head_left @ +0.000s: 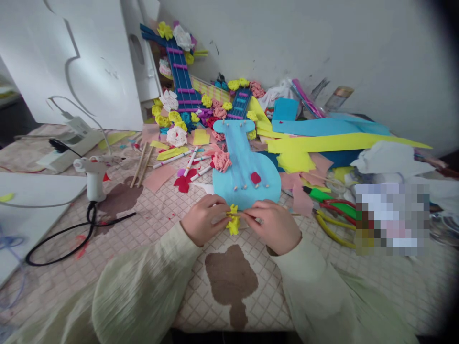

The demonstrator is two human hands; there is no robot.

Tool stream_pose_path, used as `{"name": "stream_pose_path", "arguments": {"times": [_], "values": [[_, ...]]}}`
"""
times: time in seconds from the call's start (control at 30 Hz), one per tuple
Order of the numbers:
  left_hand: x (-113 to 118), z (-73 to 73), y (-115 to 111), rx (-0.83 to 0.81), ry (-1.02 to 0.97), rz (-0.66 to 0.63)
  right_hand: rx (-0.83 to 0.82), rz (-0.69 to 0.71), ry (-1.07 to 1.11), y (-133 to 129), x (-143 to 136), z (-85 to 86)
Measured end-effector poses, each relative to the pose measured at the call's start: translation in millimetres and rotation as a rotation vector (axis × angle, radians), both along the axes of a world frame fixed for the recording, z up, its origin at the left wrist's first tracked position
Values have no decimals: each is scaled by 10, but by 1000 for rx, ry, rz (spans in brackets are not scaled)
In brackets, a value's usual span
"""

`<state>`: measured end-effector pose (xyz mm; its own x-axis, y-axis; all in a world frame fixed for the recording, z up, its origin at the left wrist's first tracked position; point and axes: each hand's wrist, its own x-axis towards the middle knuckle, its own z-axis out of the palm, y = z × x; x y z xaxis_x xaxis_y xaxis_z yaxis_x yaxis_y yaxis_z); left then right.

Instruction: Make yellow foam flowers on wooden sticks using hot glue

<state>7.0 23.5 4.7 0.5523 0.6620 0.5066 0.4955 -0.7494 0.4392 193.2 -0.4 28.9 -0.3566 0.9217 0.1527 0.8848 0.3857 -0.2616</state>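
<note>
Between my two hands is a yellow crepe paper flower [234,224], low over the table in front of a light blue guitar-shaped cutout [247,162]. My left hand [205,217] pinches its left side, with the fingertips pressed together. From the right, the fingers of my right hand [274,223] pinch a thin piece at the flower's other side. The cutout carries strings, a red patch [256,178] and a pink paper flower [221,161] on its left edge.
A white hot glue gun [94,179] stands at left with a looping black cable. White markers [195,155] and wooden sticks [140,165] lie left of the cutout. Scissors [333,227] and yellow paper strips [344,142] are at right. Dark blue paper guitars [182,79] lean behind.
</note>
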Motion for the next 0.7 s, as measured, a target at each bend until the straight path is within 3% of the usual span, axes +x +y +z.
{"name": "stream_pose_path", "arguments": {"times": [0.37, 0.53, 0.7], "values": [[-25, 81, -24, -126, -33, -22, 44, 22, 50, -2, 5, -15], [25, 4, -32, -99, 19, -41, 69, 44, 46, 9, 6, -41], [38, -43, -33, -99, 3, -50, 211, 143, 93, 34, 58, -26]]}}
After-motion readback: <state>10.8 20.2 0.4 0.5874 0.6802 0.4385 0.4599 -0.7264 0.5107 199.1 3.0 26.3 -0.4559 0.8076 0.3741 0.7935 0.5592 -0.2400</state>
